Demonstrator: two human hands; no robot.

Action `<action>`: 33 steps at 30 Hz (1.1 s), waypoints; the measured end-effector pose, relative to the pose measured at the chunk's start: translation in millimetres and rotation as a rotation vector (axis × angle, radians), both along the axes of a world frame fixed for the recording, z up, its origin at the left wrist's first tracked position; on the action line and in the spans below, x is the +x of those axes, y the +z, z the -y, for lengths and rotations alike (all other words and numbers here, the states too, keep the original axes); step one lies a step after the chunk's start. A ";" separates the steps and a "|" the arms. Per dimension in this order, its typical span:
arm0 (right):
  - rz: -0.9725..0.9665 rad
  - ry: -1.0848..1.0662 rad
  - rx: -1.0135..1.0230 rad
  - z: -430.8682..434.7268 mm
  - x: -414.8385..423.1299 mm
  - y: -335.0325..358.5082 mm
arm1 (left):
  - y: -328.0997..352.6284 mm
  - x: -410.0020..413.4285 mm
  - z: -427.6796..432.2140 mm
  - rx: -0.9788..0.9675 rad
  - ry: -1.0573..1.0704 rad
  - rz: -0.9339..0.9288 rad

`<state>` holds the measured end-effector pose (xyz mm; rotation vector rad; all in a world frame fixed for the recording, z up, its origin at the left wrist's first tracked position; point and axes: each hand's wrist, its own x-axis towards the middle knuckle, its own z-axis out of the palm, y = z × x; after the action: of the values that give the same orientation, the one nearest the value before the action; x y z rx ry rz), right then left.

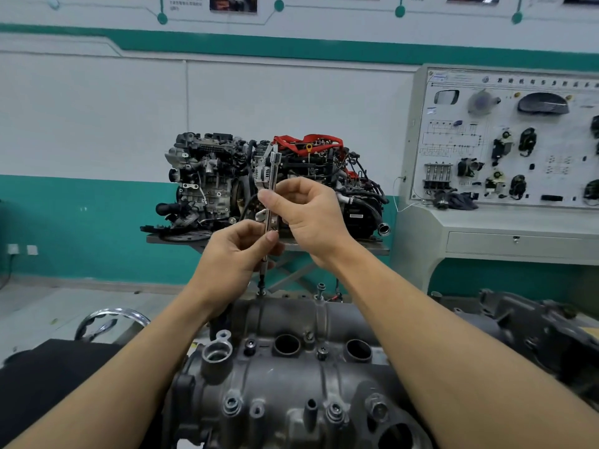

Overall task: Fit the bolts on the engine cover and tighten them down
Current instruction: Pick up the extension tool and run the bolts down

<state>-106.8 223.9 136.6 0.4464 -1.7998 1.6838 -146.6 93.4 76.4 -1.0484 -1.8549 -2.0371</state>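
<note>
The lower shaft of the driver [271, 189] is pinched by the left hand [236, 254]. The driver is held near upright, and its tip appears set on a bolt [261, 290] at the far edge of the cover [285, 315]. The upper shaft is gripped in the curled fingers of the right hand [311, 215]. The step in hand is judged to be running this bolt down. Next, the shaft must be held in line while spun. Just to the right a second bolt [321, 288] stands proud, not yet seated, and is the nearest obstacle. Otherwise open room is left above the far edge.

Grey engine cover [291, 377], silver extension bar [271, 192] — red straps [308, 142], teal-and-white wall [97, 157].
</note>
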 end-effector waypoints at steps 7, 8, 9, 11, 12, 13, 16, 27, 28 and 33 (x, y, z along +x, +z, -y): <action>0.112 0.107 0.081 1.2 2.2 1.4 | 1.0 1.0 -0.5 -0.092 -0.060 0.007; 0.104 0.101 0.090 1.0 2.5 1.1 | 1.4 1.8 -0.1 -0.089 -0.069 0.009; 0.088 0.080 0.102 1.0 2.5 0.7 | 1.5 2.0 0.1 -0.080 -0.071 0.004; 0.039 0.017 0.113 1.7 2.2 -0.8 | 1.4 2.5 0.4 -0.052 -0.043 -0.006; 0.014 -0.013 0.108 1.6 1.1 -1.7 | 1.3 2.6 0.5 -0.028 -0.015 -0.004; -0.006 -0.035 0.098 1.7 0.4 -2.4 | 1.0 2.3 0.8 -0.004 0.013 -0.003; -0.010 -0.042 0.077 0.7 -0.4 -2.6 | -0.2 1.8 1.6 0.015 0.043 -0.011; 0.040 0.081 0.046 1.4 3.5 -1.8 | -0.3 -0.5 1.1 -0.012 -0.036 0.016; 0.017 0.051 0.030 0.7 3.3 -2.4 | -1.0 -0.8 1.6 -0.002 -0.019 0.008; 0.090 0.075 0.095 3.0 4.1 -2.4 | -2.1 -1.5 2.4 0.039 -0.014 0.000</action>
<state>-102.7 220.8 134.2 0.4914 -1.9566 1.6979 -148.1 91.0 74.3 -1.0542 -1.8055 -2.0720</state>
